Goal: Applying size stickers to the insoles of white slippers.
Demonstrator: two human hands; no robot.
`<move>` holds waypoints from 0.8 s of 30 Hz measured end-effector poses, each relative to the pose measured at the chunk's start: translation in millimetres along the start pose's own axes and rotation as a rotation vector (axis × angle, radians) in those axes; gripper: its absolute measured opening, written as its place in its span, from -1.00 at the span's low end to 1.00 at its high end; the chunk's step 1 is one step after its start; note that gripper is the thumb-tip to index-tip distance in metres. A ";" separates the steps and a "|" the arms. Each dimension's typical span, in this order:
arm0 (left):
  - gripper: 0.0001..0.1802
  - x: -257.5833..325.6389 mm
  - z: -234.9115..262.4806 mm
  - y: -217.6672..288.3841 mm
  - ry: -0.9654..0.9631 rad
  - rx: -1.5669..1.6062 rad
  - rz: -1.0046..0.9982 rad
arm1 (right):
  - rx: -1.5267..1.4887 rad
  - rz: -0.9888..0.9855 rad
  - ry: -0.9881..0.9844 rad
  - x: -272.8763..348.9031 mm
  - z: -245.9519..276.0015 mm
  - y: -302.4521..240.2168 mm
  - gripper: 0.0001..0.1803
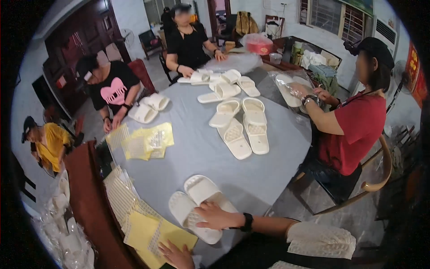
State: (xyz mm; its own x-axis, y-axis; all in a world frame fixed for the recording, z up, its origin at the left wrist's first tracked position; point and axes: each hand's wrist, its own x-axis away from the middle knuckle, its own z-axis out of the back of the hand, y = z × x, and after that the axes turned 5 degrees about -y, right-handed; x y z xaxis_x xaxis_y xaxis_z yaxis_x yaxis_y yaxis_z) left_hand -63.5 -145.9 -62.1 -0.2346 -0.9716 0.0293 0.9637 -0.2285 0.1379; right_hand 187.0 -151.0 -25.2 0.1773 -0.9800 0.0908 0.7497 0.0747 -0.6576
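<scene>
The right hand (219, 218) lies over cream, textured-sole slippers (200, 188) on the grey-covered bench (190, 154), apparently steadying them; whether it grips, one cannot tell. The left hand (176, 255), fingers spread, is over yellow paper sheets (142, 229), probably placed for easy reach.

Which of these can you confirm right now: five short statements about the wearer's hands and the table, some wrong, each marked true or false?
1. The right hand touches a pair of cream-white, textured slide slippers. True.
2. The left hand holds a clear plastic bag. False: the left hand is at flat yellow sheets.
3. A co-worker in a red short-sleeved shirt has a hand on white slippers in clear plastic. True.
4. The tabletop is bright green. False: the smooth tabletop is grey.
5. The wearer's black wristband is on the left wrist. False: the black wristband is on the right.
</scene>
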 end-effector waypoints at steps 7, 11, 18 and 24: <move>-0.20 7.8 -6.9 12.3 -0.223 0.176 -0.158 | 0.138 -0.185 0.301 22.8 97.6 34.8 -0.33; -0.20 7.3 7.3 35.0 -0.251 0.203 -0.191 | 0.266 -0.197 0.635 3.0 210.9 86.6 -0.37; -0.36 1.0 23.2 57.4 -0.022 0.159 -0.252 | 0.198 0.019 0.848 -17.2 208.3 96.4 -0.52; -0.26 -17.8 50.3 26.3 0.004 0.253 -0.264 | -0.013 0.167 -0.133 36.0 100.0 31.9 -0.50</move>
State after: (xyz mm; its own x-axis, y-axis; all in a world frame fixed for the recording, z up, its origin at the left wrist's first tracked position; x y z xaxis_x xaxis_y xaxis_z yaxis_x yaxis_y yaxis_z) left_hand -40.4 -131.5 -9.2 -0.4705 -0.8813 -0.0434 0.8078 -0.4500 0.3807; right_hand 281.0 -165.5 31.9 0.3816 -0.9211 0.0775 0.6946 0.2304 -0.6815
